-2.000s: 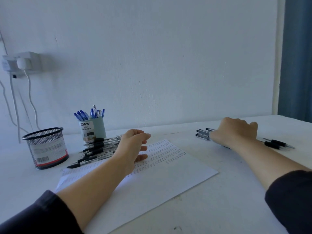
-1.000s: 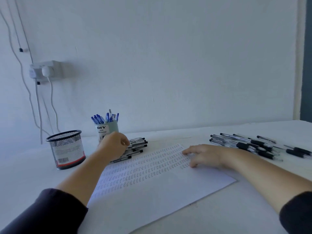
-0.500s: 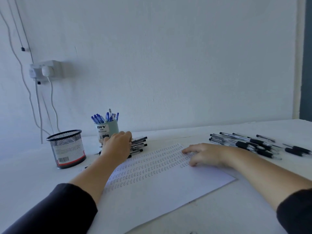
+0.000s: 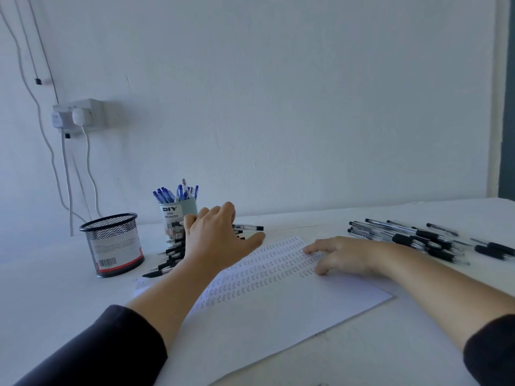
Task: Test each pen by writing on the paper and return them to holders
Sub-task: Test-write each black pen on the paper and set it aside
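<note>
A white sheet of paper point(image 4: 278, 305) with rows of small written marks lies in front of me. My left hand point(image 4: 217, 240) lies over a pile of black pens point(image 4: 170, 259) at the sheet's far left corner, thumb stretched out to the right, fingertips hidden behind the hand. My right hand point(image 4: 342, 254) rests on the paper's far right part with relaxed fingers, holding nothing. A black mesh holder point(image 4: 114, 243) stands left of the pile. Behind the pile, a teal cup holder point(image 4: 178, 214) has several blue pens point(image 4: 175, 192) in it. A second pile of black pens point(image 4: 418, 238) lies at the right.
The white table point(image 4: 55, 296) meets a white wall at the back. A wall socket point(image 4: 79, 115) with plugs and hanging cables is above the mesh holder. A dark curtain edge point(image 4: 508, 107) shows at far right.
My right hand left the right pen pile and settled on the paper. My left hand reached the left pile, curled over it, then spread out with the thumb extended.
</note>
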